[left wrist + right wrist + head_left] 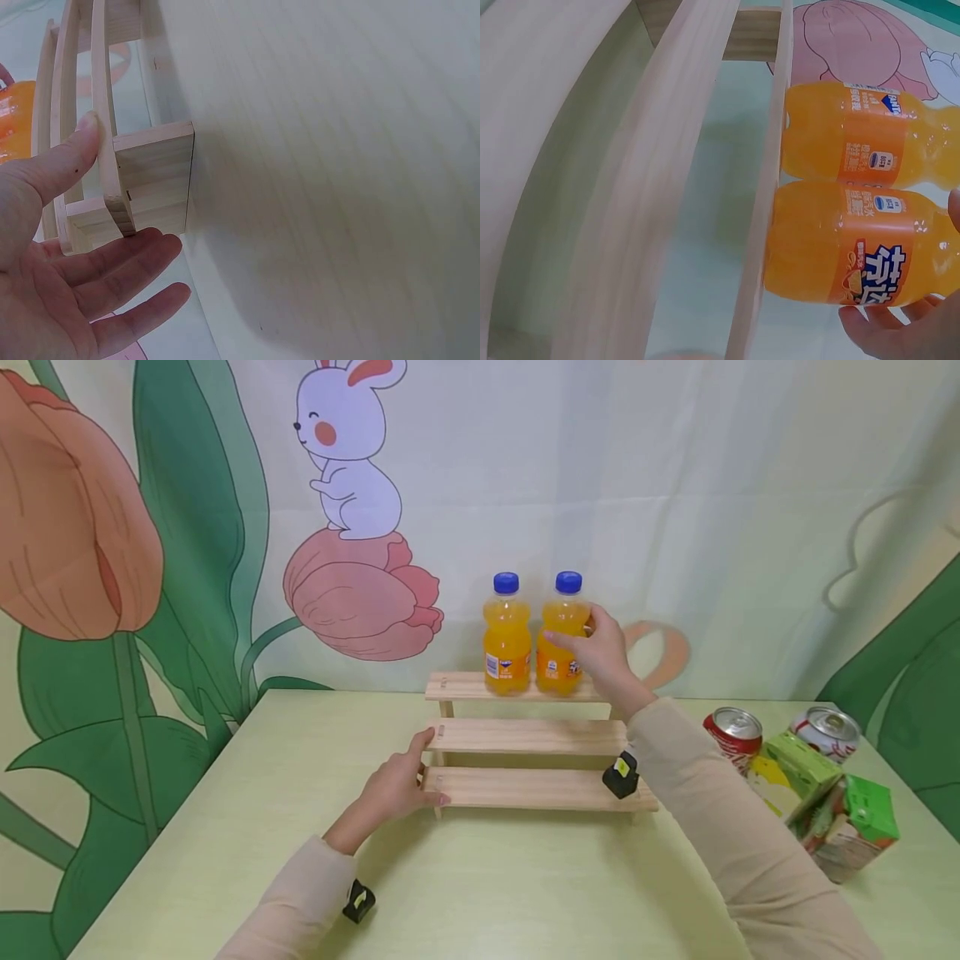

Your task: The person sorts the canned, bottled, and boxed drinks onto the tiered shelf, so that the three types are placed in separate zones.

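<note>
Two orange soda bottles with blue caps stand upright side by side on the top tier of a three-tier wooden shelf (pixel 525 735). My right hand (pixel 602 652) holds the right-hand bottle (pixel 558 675), thumb in front and fingers behind its far side. Close by on the left, the other bottle (pixel 507 635) stands untouched. The right wrist view shows the held bottle (pixel 832 244) with its base at the tier's plank. My left hand (pixel 392 783) grips the shelf's left end; in the left wrist view its thumb (pixel 75 161) lies against the lowest plank, fingers around the end.
To the right of the shelf stand a red can (pixel 733 737), a white can (pixel 825 731), a yellow-green carton (pixel 795 768) and a green-topped carton (pixel 855 827), partly behind my right sleeve. A printed curtain (pixel 570 460) hangs just behind the table (pixel 487 893).
</note>
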A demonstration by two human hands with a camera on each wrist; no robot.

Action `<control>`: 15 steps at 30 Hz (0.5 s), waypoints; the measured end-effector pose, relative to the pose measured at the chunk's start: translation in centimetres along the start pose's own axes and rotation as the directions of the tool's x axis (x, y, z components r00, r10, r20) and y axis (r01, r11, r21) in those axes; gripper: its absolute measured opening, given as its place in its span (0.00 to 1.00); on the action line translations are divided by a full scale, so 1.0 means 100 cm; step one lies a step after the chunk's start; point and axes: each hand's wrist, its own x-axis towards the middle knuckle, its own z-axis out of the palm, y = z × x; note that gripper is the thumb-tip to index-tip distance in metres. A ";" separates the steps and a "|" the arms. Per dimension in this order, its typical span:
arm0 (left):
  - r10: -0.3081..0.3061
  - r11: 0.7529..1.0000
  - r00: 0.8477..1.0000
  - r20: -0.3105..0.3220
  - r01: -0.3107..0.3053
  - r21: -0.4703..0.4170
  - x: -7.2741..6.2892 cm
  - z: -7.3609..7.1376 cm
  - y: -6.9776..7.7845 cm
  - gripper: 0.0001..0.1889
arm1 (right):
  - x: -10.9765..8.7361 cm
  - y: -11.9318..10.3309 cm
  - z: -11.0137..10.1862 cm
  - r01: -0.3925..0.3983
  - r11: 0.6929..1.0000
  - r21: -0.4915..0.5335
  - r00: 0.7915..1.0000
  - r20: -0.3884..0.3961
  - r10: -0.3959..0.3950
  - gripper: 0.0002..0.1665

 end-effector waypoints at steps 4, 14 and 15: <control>0.002 1.000 1.000 0.001 -0.002 -0.004 0.001 0.000 0.000 0.51 | -0.001 -0.003 -0.005 0.011 1.000 -0.023 1.000 0.012 -0.011 0.35; 0.001 1.000 1.000 0.003 -0.001 -0.013 0.000 0.000 0.001 0.50 | -0.010 -0.011 -0.018 -0.024 0.992 -0.120 0.999 0.021 0.027 0.46; 0.001 1.000 1.000 0.004 -0.001 -0.013 0.000 0.000 0.001 0.51 | -0.011 -0.012 -0.020 -0.021 0.993 -0.119 0.999 0.026 0.025 0.46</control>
